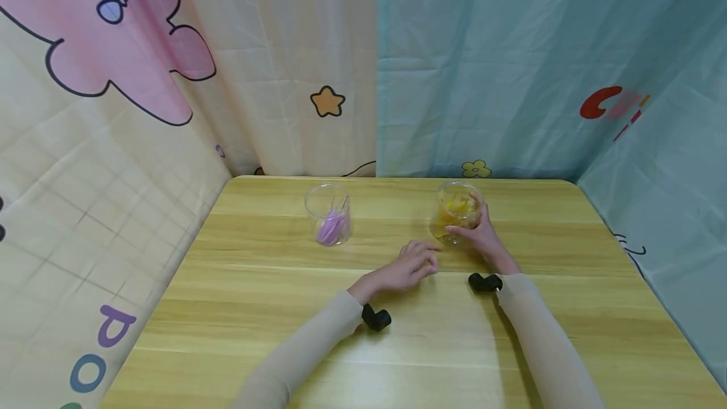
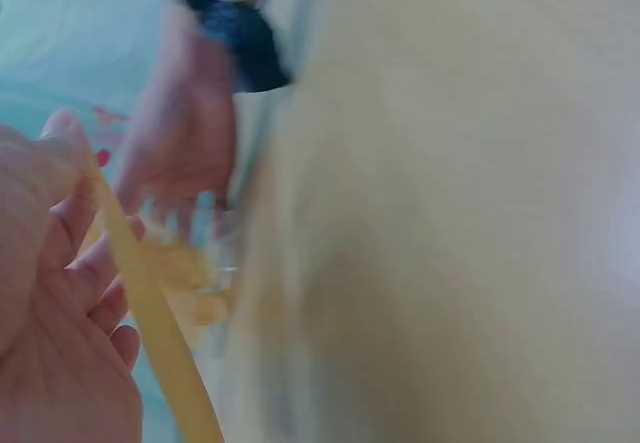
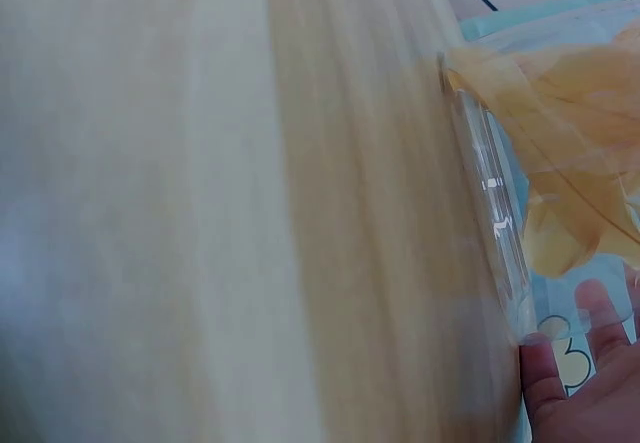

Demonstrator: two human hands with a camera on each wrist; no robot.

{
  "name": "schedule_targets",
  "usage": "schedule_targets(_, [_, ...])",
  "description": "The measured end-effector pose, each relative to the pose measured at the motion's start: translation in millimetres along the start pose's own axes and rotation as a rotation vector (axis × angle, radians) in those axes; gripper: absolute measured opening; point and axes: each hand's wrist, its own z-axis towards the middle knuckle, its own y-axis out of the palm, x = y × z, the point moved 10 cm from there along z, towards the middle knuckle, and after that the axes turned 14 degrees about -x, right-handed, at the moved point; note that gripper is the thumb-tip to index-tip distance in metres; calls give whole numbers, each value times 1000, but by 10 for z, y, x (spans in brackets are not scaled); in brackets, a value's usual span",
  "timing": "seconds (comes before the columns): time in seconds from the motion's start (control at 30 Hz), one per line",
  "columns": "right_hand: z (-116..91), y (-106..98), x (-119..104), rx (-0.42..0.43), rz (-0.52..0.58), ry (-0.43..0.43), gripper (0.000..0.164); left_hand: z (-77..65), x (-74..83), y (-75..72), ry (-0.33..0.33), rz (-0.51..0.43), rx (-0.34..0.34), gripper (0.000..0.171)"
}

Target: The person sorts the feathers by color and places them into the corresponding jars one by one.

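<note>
My right hand holds a clear round cup at its right side, thumb across the front. Thin yellow strips lie bunched and looped inside the cup. To the left of the cup and nearer me, my left hand pinches one long, flat yellow strip between thumb and finger. In the left wrist view that strip slants down past the curled fingers. A second clear cup, with purple strips leaning in it, stands further left, touched by neither hand.
Both cups stand toward the far edge of the wooden table. Printed curtains hang behind the table and along its sides. Each wrist bears a black camera mount.
</note>
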Motion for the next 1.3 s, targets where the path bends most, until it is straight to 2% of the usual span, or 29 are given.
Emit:
schedule_targets(0.13, [38, -75, 104, 14, 9, -12, 102, 94, -24, -506, 27, -222, 194, 20])
schedule_targets(0.3, [40, -122, 200, 34, -18, 10, 103, 280, -5, -1186, 109, -469, 431, 29])
schedule_targets(0.4, [22, -113, 221, 40, -22, 15, 101, 419, 21, -1468, 173, -646, 512, 38])
schedule_targets(0.5, [3, -89, 238, 40, -4, 13, 100, 558, 45, -1634, 234, -801, 565, 43])
schedule_targets(0.6, [-4, -53, 250, 28, 10, 12, 98, 665, 18, -1703, 260, -891, 620, 45])
schedule_targets(0.73, [-2, -32, 239, 22, 3, 4, 98, 761, -72, -1673, 230, -908, 678, 46])
schedule_targets(0.8, [3, -39, 229, 26, 3, -2, 98, 806, -121, -1624, 213, -900, 683, 46])
schedule_targets(0.97, [17, -52, 205, 24, -13, 19, 98, 901, -238, -1465, 184, -906, 645, 46])
schedule_targets(1.03, [18, -48, 188, 23, -17, 31, 99, 900, -284, -1409, 161, -906, 634, 44])
schedule_targets(1.1, [10, -30, 151, 17, -9, 36, 99, 842, -289, -1375, 129, -897, 644, 40])
schedule_targets(1.3, [-55, 52, -46, 9, -9, 32, 98, 687, -206, -1316, 50, -816, 619, 36])
